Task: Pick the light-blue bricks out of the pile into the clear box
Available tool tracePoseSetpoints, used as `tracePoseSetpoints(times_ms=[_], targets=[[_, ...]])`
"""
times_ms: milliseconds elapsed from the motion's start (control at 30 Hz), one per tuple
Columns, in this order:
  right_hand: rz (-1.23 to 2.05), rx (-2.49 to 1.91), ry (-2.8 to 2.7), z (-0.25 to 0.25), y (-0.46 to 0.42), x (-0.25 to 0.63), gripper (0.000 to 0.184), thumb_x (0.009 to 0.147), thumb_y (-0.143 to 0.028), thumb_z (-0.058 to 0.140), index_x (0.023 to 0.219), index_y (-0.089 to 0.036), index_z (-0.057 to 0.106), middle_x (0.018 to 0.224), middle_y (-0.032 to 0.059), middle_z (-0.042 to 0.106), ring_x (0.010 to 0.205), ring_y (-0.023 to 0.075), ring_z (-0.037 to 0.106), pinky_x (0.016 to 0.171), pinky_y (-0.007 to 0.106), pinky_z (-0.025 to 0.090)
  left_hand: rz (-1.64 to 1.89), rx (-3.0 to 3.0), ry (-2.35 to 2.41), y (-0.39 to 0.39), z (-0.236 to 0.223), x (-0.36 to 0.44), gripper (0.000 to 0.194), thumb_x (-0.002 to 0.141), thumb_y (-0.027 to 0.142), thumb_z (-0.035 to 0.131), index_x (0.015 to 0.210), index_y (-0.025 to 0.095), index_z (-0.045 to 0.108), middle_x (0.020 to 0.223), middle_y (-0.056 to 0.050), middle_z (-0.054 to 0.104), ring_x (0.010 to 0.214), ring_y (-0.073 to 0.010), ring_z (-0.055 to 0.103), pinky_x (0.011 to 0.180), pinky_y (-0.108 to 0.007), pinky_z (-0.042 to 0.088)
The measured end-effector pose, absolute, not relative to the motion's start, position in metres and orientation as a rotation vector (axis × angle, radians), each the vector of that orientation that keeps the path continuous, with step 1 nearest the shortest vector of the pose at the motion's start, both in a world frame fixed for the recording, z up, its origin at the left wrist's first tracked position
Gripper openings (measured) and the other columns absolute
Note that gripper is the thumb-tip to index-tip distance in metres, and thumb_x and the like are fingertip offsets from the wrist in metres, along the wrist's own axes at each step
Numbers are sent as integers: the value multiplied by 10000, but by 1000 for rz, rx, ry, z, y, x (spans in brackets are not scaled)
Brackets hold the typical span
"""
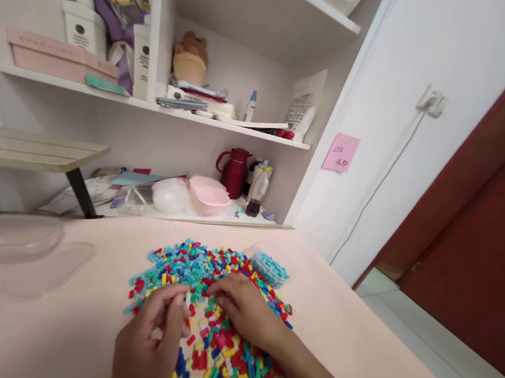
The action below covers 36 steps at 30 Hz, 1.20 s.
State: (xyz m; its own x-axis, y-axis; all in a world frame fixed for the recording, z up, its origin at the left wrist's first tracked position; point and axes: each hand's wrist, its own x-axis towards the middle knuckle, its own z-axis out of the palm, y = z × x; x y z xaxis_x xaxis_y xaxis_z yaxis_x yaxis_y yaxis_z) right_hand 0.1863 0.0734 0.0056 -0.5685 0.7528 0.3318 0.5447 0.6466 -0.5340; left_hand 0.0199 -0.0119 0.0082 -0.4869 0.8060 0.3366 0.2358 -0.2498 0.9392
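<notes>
A wide spread of small toy building bricks (206, 360) in red, blue, yellow, green and other colours covers the pink table top. At its left side is my left hand (157, 324), thumb and fingers brought together over the bricks. A small white piece shows at those fingertips, but what the fingers hold I cannot make out. My right hand (247, 309) reaches in from the right, palm down, with bent fingers parted from the thumb and fingertips at the pile. Just beyond it, a clear plastic tub (286, 263) contains light blue bricks.
Clear plastic containers and lids (43, 264) lie on the table at the left. Behind the table, a shelf unit (233, 127) holds a pink bowl (209, 194), a dark red jug (234, 173) and a bottle (258, 193). A small raised stand (29, 147) is at the left.
</notes>
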Motion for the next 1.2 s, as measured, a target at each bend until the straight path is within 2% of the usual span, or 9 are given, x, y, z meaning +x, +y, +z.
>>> tracePoseSetpoints(times_ms=[233, 533, 667, 833, 967, 1033, 1133, 1200], targets=[[544, -1153, -2323, 2, 79, 194, 278, 776, -68, 590, 965, -228, 717, 963, 40, 687, 937, 187, 614, 843, 279, 459, 1765, 1249, 1578, -13, 8, 20, 354, 787, 532, 566, 889, 211, 675, 636, 14, 647, 516, -132, 629, 498, -214, 537], [502, -1211, -2368, 5, 80, 196, 330, 766, -44, 588, 1028, -204, 709, 1022, 63, 663, 971, 177, 599, 862, 252, 443, 1690, 1299, 1625, -14, 10, 22, 330, 797, 509, 542, 891, 224, 678, 609, 34, 645, 501, -121, 629, 513, -205, 520], [507, -1226, -2330, 2, 82, 194, 304, 747, -23, 600, 964, -198, 721, 982, 59, 664, 947, 178, 595, 847, 253, 434, 1666, 1312, 1613, -13, 8, 22, 334, 797, 518, 547, 902, 227, 672, 625, 34, 651, 521, -119, 635, 512, -196, 509], [581, -1210, -2253, 2, 82, 193, 278, 681, 23, 611, 848, -183, 695, 892, 30, 655, 806, 145, 579, 719, 223, 428, 1672, 1327, 1584, -11, 4, 22, 324, 790, 506, 563, 903, 224, 673, 630, 30, 653, 521, -125, 627, 515, -206, 507], [615, -1158, -2202, 3, 79, 192, 258, 647, 47, 593, 756, -177, 661, 818, 10, 636, 765, 134, 553, 683, 220, 408, 1646, 1325, 1583, -12, 4, 24, 312, 785, 497, 566, 891, 226, 680, 620, 29, 658, 516, -127, 624, 504, -205, 498], [746, -1124, -2109, 3, 78, 190, 210, 670, 8, 597, 756, -178, 645, 794, 3, 629, 717, 127, 552, 645, 222, 410, 1631, 1338, 1576, -11, 4, 23, 309, 786, 494, 564, 893, 228, 679, 613, 32, 657, 508, -125, 621, 503, -204, 497], [1136, -1027, -1865, 5, 76, 188, 115, 752, -123, 596, 846, -185, 622, 745, -14, 607, 568, 102, 520, 544, 223, 407, 1553, 1397, 1562, -6, -2, 21, 297, 785, 478, 569, 898, 227, 679, 625, 23, 665, 511, -132, 630, 498, -209, 502], [1361, -928, -1695, 8, 73, 186, 136, 780, -211, 614, 913, -188, 609, 721, -25, 594, 519, 88, 491, 510, 220, 397, 1475, 1460, 1542, 0, -9, 19, 297, 774, 460, 587, 922, 220, 679, 678, 3, 685, 536, -145, 648, 507, -223, 517]])
